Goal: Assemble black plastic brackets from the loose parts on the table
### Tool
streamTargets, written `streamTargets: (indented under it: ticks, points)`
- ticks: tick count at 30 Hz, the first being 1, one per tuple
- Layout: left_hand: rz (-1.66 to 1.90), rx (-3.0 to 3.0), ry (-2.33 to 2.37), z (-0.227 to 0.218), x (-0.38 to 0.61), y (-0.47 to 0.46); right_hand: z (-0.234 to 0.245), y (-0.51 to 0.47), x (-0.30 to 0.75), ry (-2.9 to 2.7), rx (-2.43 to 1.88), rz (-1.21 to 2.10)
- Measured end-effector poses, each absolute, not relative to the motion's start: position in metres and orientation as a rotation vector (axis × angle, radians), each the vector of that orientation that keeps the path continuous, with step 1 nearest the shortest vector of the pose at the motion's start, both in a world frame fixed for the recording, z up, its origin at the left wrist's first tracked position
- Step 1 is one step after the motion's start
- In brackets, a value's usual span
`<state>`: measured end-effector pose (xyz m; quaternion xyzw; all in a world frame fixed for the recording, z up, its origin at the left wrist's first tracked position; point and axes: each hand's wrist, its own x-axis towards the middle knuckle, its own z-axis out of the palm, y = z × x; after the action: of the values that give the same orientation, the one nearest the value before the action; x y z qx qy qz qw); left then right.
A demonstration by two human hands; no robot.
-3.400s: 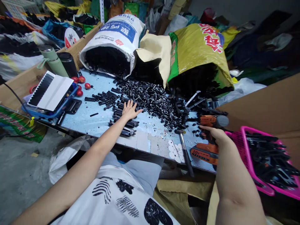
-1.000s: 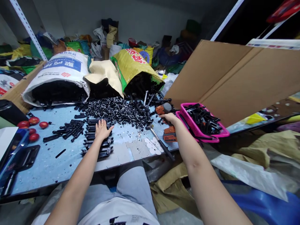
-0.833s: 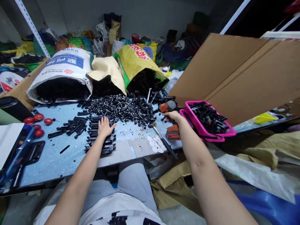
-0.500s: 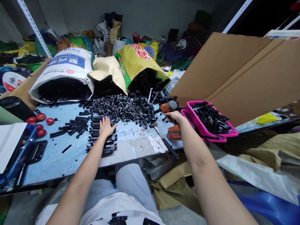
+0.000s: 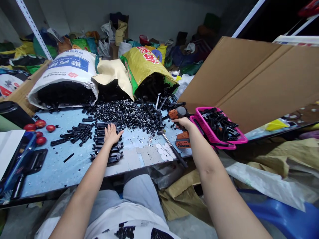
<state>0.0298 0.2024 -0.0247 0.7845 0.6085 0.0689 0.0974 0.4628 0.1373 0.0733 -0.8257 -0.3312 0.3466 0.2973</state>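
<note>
My left hand (image 5: 112, 134) lies flat, fingers spread, on a row of long black plastic parts (image 5: 107, 152) set side by side on the blue table (image 5: 57, 169). My right hand (image 5: 183, 123) is closed round the grip of an orange cordless drill (image 5: 179, 126) standing on the table's right end. A big heap of small black pieces (image 5: 127, 114) lies just beyond my left hand. A second bunch of black parts (image 5: 74, 134) sits to its left.
Three open sacks (image 5: 66, 78) lie at the table's back. A pink basket (image 5: 216, 127) of black parts sits right of the drill, with cardboard (image 5: 251, 79) behind. A hammer (image 5: 171, 149), red fruits (image 5: 37, 127) and a dark cup (image 5: 12, 113) are also on the table.
The view swung up and right since the earliest frame. Over the last second both hands have kept their places: left hand on the black parts, right hand on the drill.
</note>
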Motion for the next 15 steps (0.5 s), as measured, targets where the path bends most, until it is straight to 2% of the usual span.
streamTargets:
  ticks: [15]
  points:
    - [0.172, 2.321, 1.805, -0.022, 0.029, 0.201, 0.066, 0.139, 0.467, -0.879, -2.168, 0.929]
